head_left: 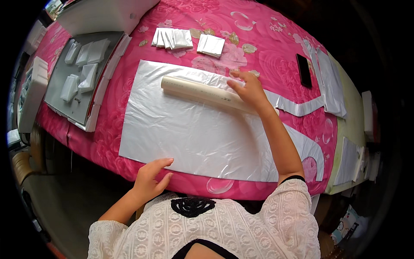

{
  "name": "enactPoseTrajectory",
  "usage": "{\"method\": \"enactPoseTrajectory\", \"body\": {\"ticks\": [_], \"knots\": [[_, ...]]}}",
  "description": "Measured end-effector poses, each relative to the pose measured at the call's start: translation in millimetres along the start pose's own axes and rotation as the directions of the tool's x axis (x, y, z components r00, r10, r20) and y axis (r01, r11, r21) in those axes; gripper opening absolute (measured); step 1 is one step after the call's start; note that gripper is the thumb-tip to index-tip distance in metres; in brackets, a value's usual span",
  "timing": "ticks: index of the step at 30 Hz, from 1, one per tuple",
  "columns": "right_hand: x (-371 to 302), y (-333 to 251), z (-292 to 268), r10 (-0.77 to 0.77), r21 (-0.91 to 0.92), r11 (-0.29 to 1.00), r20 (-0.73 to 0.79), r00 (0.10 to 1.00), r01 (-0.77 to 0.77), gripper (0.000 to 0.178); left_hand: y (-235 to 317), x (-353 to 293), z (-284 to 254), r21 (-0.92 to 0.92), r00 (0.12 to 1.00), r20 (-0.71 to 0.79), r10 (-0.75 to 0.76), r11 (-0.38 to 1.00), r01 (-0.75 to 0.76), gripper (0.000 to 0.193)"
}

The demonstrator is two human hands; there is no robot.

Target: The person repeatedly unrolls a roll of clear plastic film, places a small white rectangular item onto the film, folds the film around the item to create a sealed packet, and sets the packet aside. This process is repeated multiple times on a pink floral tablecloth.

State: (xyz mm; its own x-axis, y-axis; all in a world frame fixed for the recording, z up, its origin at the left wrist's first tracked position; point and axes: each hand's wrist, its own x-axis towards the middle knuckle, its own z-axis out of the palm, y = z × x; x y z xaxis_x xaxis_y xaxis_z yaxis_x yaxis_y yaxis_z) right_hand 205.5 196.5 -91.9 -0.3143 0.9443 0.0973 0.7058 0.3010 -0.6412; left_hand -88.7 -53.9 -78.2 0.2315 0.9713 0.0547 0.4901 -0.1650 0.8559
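Observation:
A white plastic bag (185, 129) with two handle loops is spread flat across the table, its handles pointing right. On its far half lies a cream plastic pipe (194, 89), slanting slightly down to the right. My right hand (248, 89) is over the pipe's right part, thumb and fingers apart; whether the palm touches the pipe is hidden. Near the bag's front edge, my left hand (152, 178) hovers open and holds nothing, its thumb and forefinger spread.
Folded white bags (172, 38) and another small stack (211, 45) lie behind the spread bag. A black phone (303, 70) and more flat bags (331, 82) are at the right. A grey board (60, 93) with small folded packets (88, 77) and white foam boxes (99, 17) stand left.

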Motion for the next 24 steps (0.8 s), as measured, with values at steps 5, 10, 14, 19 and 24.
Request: {"method": "enactPoseTrajectory", "body": {"ticks": [5, 10, 14, 19, 24], "knots": [[-127.4, 6.9, -29.5, -0.056, -0.248, 0.967, 0.028, 0.998, 0.062, 0.053, 15.1, 22.6, 25.9, 0.013, 0.98, 0.136, 0.143, 0.989, -0.147, 0.043], [-223.0, -28.8, -12.4, 0.102, -0.159, 0.983, 0.019, 0.995, -0.097, 0.059, 31.0, 56.7, 78.2, 0.217, 0.944, 0.248, 0.219, 0.937, -0.274, 0.069], [-253.0, -27.5, 1.6, -0.078, -0.005, 0.997, 0.05, 0.996, 0.078, 0.063, 29.3, 76.1, 124.6, 0.244, 0.931, 0.259, 0.259, 0.915, -0.322, 0.086], [-268.7, 38.5, -30.7, 0.015, -0.292, 0.956, 0.029, 0.999, -0.005, 0.056, 44.7, 90.9, 157.8, 0.262, 0.889, 0.305, 0.341, 0.867, -0.423, 0.089], [-311.7, 130.8, -92.5, 0.142, -0.423, 0.872, -0.267, 0.953, -0.248, 0.051, 61.4, 96.6, 192.6, 0.239, 0.795, 0.398, 0.458, 0.785, -0.572, 0.08]]}}
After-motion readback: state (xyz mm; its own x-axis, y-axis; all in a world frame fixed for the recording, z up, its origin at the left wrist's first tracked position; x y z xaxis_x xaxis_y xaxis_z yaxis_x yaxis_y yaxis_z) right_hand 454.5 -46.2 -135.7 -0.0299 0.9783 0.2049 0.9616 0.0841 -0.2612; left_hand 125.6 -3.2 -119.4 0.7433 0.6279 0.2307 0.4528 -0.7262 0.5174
